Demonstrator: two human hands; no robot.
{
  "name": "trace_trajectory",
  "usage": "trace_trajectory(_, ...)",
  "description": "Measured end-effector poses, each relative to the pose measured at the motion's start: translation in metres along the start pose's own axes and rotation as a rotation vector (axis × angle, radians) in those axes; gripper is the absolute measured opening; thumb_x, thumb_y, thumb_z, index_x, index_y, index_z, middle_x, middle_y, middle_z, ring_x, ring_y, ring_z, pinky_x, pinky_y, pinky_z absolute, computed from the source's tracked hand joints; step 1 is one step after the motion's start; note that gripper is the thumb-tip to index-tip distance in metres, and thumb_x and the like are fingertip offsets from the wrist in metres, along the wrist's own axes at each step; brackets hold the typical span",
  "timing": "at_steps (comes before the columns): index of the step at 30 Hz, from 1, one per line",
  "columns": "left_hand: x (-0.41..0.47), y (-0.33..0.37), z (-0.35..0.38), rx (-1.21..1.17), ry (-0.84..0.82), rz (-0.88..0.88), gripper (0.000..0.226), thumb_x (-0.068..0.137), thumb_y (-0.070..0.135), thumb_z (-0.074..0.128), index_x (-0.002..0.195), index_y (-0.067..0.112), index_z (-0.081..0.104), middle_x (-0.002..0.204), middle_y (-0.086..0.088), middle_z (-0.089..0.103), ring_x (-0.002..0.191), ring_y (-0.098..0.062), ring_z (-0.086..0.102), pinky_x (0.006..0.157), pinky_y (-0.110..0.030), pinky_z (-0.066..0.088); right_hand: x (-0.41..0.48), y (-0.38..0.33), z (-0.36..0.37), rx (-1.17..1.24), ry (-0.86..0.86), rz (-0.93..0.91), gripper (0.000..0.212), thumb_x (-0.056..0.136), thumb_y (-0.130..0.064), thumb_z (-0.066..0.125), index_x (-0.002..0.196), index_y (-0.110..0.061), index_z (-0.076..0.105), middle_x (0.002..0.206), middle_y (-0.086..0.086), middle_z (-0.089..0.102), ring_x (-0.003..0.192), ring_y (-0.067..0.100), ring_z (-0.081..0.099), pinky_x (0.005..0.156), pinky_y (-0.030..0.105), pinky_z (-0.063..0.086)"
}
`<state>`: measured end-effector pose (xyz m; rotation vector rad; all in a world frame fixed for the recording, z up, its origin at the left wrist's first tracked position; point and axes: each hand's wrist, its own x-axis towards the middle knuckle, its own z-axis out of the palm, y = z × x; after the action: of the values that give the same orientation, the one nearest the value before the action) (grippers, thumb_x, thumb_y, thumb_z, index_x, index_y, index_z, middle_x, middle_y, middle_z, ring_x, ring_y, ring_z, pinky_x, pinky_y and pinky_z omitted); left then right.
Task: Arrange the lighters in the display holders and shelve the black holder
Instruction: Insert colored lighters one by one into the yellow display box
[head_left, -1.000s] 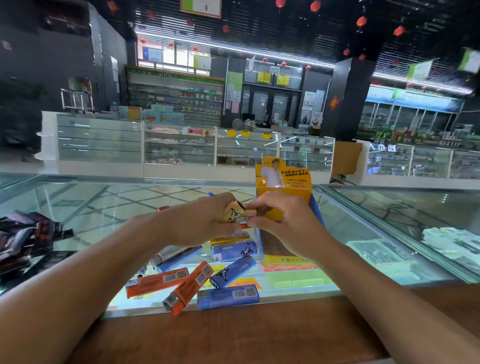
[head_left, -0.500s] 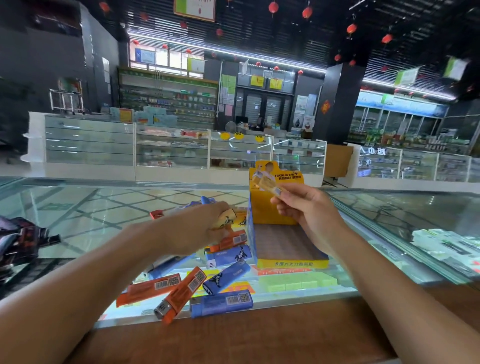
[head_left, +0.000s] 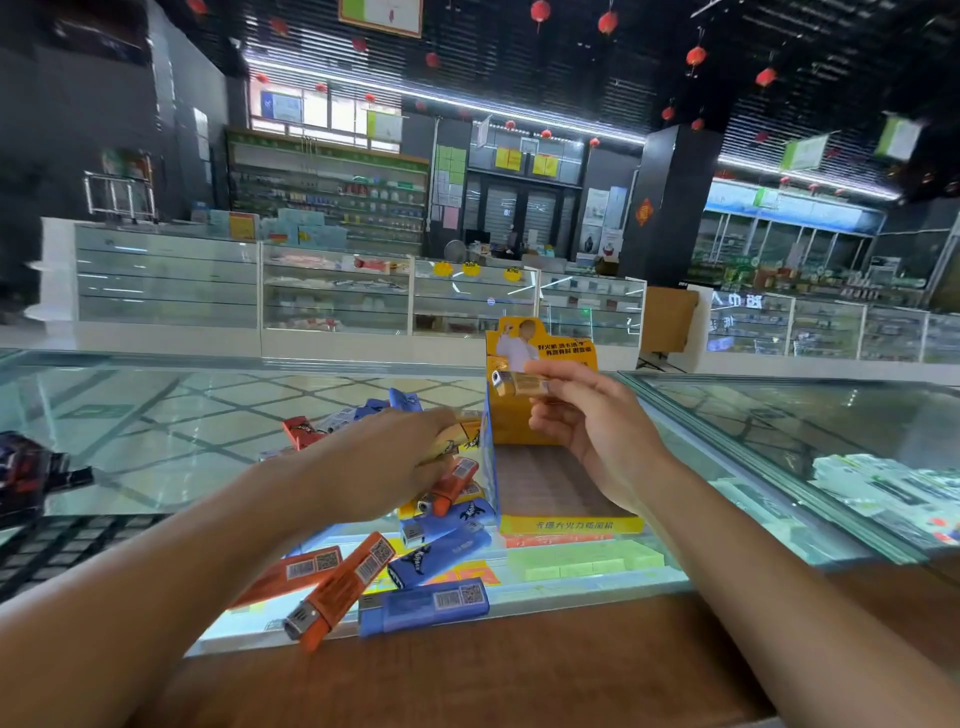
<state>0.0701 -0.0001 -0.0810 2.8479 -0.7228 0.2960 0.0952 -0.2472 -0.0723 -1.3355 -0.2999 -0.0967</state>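
Right hand (head_left: 587, 415) pinches a lighter (head_left: 519, 385); lower it upright into the holder (head_left: 566, 525) below the fingers (left hand (head_left: 384, 462) grips a second lighter (head_left: 451, 442)).

Holder tray (head_left: 545, 488) open above (lighters (head_left: 441, 556) crowd left).

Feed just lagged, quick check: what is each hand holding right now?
Left hand: closed on a tan lighter.
Right hand: pinching a yellow lighter above the display holder.
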Motion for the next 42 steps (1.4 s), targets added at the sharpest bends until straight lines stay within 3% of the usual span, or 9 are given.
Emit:
trace_trajectory(5, 0.003, 0.002, 0.000, -0.061, 0.142, -0.069, 0.023, 0.102, 0.044, 0.057, 0.119, 0.030, 0.048, 0.088, 0.000, 0.065, 0.074, -0.023, 0.061, 0.066, -0.037, 0.048, -0.001, 0.002, 0.002, -0.062, -0.029, -0.003, 0.039, 0.079, -0.018, 0.081, 0.115, -0.005, 0.074, 0.100, 0.009, 0.069, 0.080, 0.017, 0.068, 0.073, 0.025, 0.059)
trace_trajectory(8, 0.003, 0.008, -0.001, -0.092, 0.186, -0.054, 0.021, 0.101, 0.042, 0.059, 0.117, 0.031, 0.049, 0.087, 0.002, 0.066, 0.074, -0.022, 0.063, 0.067, -0.036, 0.052, -0.002, 0.006, 0.004, -0.341, 0.053, -0.077, 0.033, 0.094, -0.039, 0.071, 0.099, -0.007, 0.077, 0.082, 0.005, 0.066, 0.069, 0.015, 0.061, 0.068, 0.031, 0.056)
trace_trajectory(13, -0.002, 0.028, -0.001, -0.043, 0.154, 0.073, 0.014, 0.102, 0.039, 0.057, 0.116, 0.037, 0.054, 0.089, 0.020, 0.051, 0.075, -0.008, 0.054, 0.060, -0.013, 0.033, -0.002, 0.001, 0.005, -0.565, 0.077, -0.206, 0.017, 0.104, -0.035, 0.063, 0.099, -0.034, 0.079, 0.077, -0.016, 0.067, 0.074, 0.001, 0.056, 0.080, 0.027, 0.044)
trace_trajectory(18, -0.002, 0.039, -0.005, 0.029, 0.028, 0.129, 0.034, 0.096, 0.027, 0.058, 0.127, 0.041, 0.054, 0.117, 0.016, 0.063, 0.091, -0.008, 0.054, 0.083, -0.040, 0.053, 0.001, 0.002, 0.004, -0.749, 0.007, -0.246, 0.041, 0.113, -0.021, 0.046, 0.144, -0.044, 0.058, 0.085, -0.003, 0.062, 0.070, 0.007, 0.054, 0.074, 0.022, 0.045)
trace_trajectory(21, -0.004, 0.041, -0.007, 0.097, -0.010, 0.161, 0.024, 0.093, 0.027, 0.058, 0.115, 0.034, 0.056, 0.109, 0.011, 0.064, 0.092, -0.013, 0.057, 0.082, -0.043, 0.054, 0.001, -0.001, 0.004, -0.709, -0.039, -0.244, 0.052, 0.114, -0.016, 0.041, 0.156, -0.046, 0.043, 0.071, -0.014, 0.061, 0.063, 0.007, 0.057, 0.076, 0.026, 0.051)
trace_trajectory(26, -0.010, 0.044, -0.011, 0.124, -0.017, 0.190, 0.017, 0.089, 0.028, 0.061, 0.106, 0.029, 0.057, 0.099, 0.008, 0.062, 0.082, -0.013, 0.054, 0.072, -0.040, 0.051, -0.002, -0.004, 0.005, -0.629, -0.055, -0.252, 0.039, 0.114, -0.016, 0.040, 0.141, -0.038, 0.059, 0.094, -0.008, 0.058, 0.073, 0.019, 0.077, 0.091, 0.048, 0.061)
trace_trajectory(31, -0.015, 0.044, -0.014, 0.086, -0.057, 0.181, 0.019, 0.089, 0.030, 0.063, 0.107, 0.030, 0.058, 0.096, 0.004, 0.063, 0.083, -0.015, 0.057, 0.072, -0.037, 0.049, -0.002, 0.005, 0.004, -0.798, 0.032, -0.369, 0.020, 0.103, -0.022, 0.067, 0.114, -0.035, 0.056, 0.091, -0.003, 0.076, 0.087, 0.007, 0.070, 0.081, 0.031, 0.052)
trace_trajectory(39, -0.011, 0.037, -0.010, -0.155, -0.031, 0.096, 0.028, 0.096, 0.024, 0.060, 0.121, 0.036, 0.053, 0.080, 0.005, 0.064, 0.064, -0.009, 0.060, 0.065, -0.040, 0.055, 0.015, 0.022, 0.011, -1.089, -0.027, -0.529, 0.023, 0.092, -0.015, 0.079, 0.110, -0.023, 0.067, 0.103, -0.009, 0.068, 0.092, 0.009, 0.066, 0.083, 0.041, 0.059)
trace_trajectory(42, -0.008, 0.031, -0.010, -0.429, 0.101, -0.030, 0.040, 0.098, 0.013, 0.060, 0.128, 0.035, 0.044, 0.086, -0.006, 0.070, 0.060, -0.024, 0.064, 0.054, -0.039, 0.053, 0.021, 0.031, 0.013, -1.131, -0.025, -0.604, 0.022, 0.090, -0.011, 0.080, 0.109, -0.020, 0.072, 0.106, -0.005, 0.068, 0.094, 0.015, 0.065, 0.083, 0.044, 0.058)
